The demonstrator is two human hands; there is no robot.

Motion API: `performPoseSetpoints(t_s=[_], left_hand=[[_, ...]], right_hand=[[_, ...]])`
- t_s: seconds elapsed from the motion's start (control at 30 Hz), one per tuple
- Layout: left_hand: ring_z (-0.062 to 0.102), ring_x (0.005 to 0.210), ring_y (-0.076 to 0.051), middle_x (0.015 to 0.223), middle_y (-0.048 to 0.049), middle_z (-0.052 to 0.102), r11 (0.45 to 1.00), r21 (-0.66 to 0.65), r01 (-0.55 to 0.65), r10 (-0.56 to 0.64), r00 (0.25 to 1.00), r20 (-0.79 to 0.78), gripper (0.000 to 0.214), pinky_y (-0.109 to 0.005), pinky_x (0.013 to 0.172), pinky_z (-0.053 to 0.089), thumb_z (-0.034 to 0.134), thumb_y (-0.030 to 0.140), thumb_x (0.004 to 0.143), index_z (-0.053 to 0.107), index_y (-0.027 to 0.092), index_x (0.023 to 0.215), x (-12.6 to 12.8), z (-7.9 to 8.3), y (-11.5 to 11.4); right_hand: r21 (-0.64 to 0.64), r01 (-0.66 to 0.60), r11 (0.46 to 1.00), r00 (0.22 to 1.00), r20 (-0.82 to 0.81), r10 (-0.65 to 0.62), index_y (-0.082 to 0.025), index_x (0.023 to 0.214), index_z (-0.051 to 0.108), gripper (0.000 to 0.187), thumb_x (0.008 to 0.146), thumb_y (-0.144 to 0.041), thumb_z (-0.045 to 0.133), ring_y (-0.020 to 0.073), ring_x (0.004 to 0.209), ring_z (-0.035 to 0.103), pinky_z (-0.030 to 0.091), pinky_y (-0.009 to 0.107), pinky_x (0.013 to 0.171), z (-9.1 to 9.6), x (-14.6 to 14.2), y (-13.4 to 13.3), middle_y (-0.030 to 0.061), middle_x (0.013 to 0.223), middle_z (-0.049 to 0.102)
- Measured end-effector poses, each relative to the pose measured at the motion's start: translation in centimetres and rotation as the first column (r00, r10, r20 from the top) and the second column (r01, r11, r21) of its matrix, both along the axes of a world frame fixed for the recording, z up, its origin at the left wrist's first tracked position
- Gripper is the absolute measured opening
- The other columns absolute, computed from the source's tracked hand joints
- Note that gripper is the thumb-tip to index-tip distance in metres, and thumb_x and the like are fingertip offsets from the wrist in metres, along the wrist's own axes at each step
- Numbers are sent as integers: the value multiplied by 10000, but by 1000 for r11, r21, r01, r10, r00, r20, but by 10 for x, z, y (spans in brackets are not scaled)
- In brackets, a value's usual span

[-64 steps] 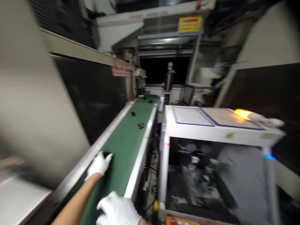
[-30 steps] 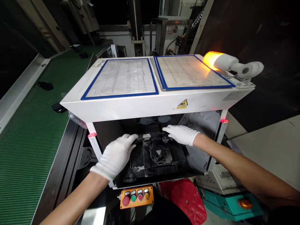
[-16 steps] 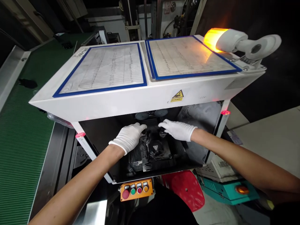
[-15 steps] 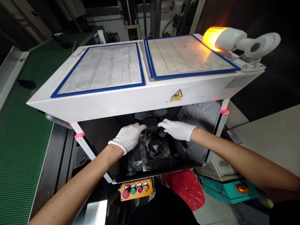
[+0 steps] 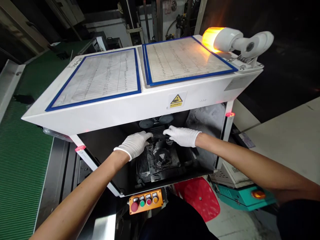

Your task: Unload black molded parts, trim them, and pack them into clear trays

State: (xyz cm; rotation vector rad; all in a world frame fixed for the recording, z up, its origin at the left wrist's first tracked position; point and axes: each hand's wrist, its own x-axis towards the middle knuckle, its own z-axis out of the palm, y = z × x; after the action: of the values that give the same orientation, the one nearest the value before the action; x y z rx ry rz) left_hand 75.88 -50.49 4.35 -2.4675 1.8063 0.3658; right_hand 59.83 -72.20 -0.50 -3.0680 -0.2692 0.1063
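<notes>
Both hands wear white gloves and reach into the dark opening of a white machine housing. My left hand is at the left side of a black fixture, with bent fingers closed over a dark part I cannot make out. On the fixture's other side, my right hand has its fingers curled down around a small dark piece, mostly hidden by the glove. A round black part with a pale triangular mark sits mid-fixture, between and below the hands. Behind them hang two grey discs.
Blue-framed sheets lie on the housing's top, beside a glowing orange lamp. An orange button box is mounted below the opening. A green ribbed belt runs at left; a red stool stands underneath. Red-lit posts flank the opening.
The camera view has shifted slightly, so the housing appears farther left. Both hands stay at the fixture's two sides with nearly the same grip.
</notes>
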Motion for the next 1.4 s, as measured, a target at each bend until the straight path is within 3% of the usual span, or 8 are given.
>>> performPoseSetpoints(t_s=[0.27,0.63,0.93,1.1,1.2,1.27,1.33,1.4], left_hand=[[665,1082,-238,1229,-156,624,1000,8,18,-18,999,34,390,-382,957,541,411,148,977,499,149,1357,-9,-15,5],[650,1009,-246,1159,-147,580,999,44,-10,3,987,160,367,-404,904,550,388,141,960,482,141,1316,-22,-14,1],[647,926,-311,1121,-223,588,985,10,-173,165,956,241,435,-461,764,535,221,29,922,546,61,1209,-48,-14,-6],[595,1079,-359,1278,-293,549,958,-135,-253,274,946,174,419,-518,882,492,354,133,957,482,33,1344,-59,-27,-1],[492,1291,-363,1561,-259,353,927,-249,-282,306,950,62,717,-501,1034,446,571,279,918,261,91,1536,-60,-40,17],[411,1395,-357,1636,-248,236,868,-314,-384,395,918,-29,812,-486,1106,414,581,315,918,154,83,1568,-65,-51,41],[425,1404,-345,1631,-246,262,779,-334,-531,520,844,-131,733,-487,1124,420,507,324,958,176,64,1558,-79,-65,78],[519,1339,-315,1561,-212,415,680,-297,-670,631,742,-228,592,-471,1117,451,433,333,990,318,85,1516,-105,-79,127]], right_hand=[[17,38,999,999,-11,-38,-175,1324,476,295,1038,-245,487,125,573,424,218,301,478,8,-3,4,72,1067,521],[6,104,995,993,-49,-103,-205,1310,468,298,1020,-251,515,166,676,568,282,292,503,15,-4,8,78,1104,543],[-53,231,972,970,-60,-234,-150,1315,491,436,928,-289,635,255,835,651,498,358,756,27,-5,24,161,1154,578],[-51,322,945,941,127,-313,-71,1359,466,563,910,-331,686,420,1229,498,417,564,1024,29,-25,75,242,1314,541],[134,263,955,943,175,-284,-89,1399,461,449,1014,-316,494,388,1345,388,267,592,1163,1,-55,147,215,1437,485],[229,88,969,996,-14,-88,-177,1217,608,285,1014,-284,439,308,1140,553,427,486,1054,-36,-72,200,141,1246,630],[260,-59,964,989,-117,93,-216,1252,615,342,954,-379,576,254,1115,587,500,360,992,-80,-82,245,82,1242,649],[242,-118,963,967,-190,167,-166,1312,596,501,877,-402,675,303,1210,557,484,397,1057,-120,-87,277,125,1312,625]])
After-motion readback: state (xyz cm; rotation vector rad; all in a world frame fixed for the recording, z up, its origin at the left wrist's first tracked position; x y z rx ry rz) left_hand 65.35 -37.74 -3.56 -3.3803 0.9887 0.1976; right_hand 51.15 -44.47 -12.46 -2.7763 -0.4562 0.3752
